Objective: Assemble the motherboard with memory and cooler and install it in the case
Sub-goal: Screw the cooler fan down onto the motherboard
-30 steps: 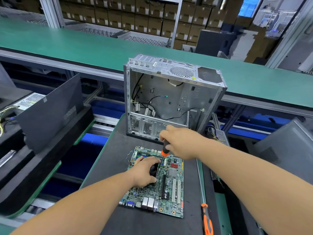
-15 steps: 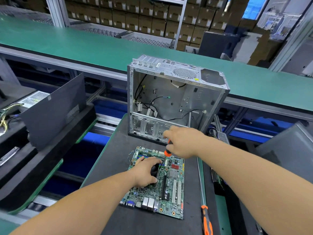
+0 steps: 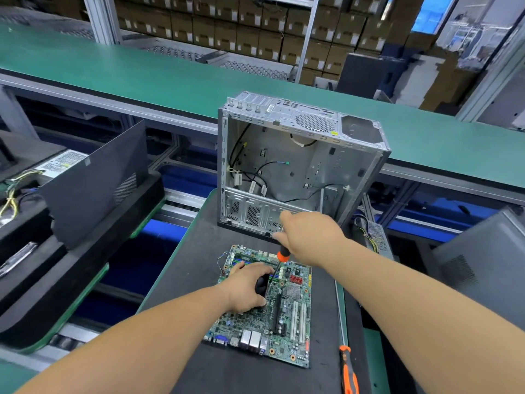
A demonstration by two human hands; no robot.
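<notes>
A green motherboard (image 3: 287, 317) lies flat on the dark work pallet (image 3: 196, 268). My left hand (image 3: 247, 288) rests over a black cooler (image 3: 261, 284) on the board and holds it down; most of the cooler is hidden under the hand. My right hand (image 3: 306, 237) grips an orange-and-black screwdriver (image 3: 282, 255) held upright, its shaft reaching down to the board beside the cooler. Behind the board stands the open silver case (image 3: 298, 166), upright, with loose cables inside.
A second long screwdriver (image 3: 345, 356) with an orange handle lies along the pallet's right edge. A black side panel (image 3: 93, 183) leans in a foam tray on the left. The green conveyor belt (image 3: 142, 66) runs behind; another grey case (image 3: 483, 268) stands at right.
The view has shifted slightly. My right hand with the screwdriver stays over the same spot next to the cooler, and my left hand has not moved.
</notes>
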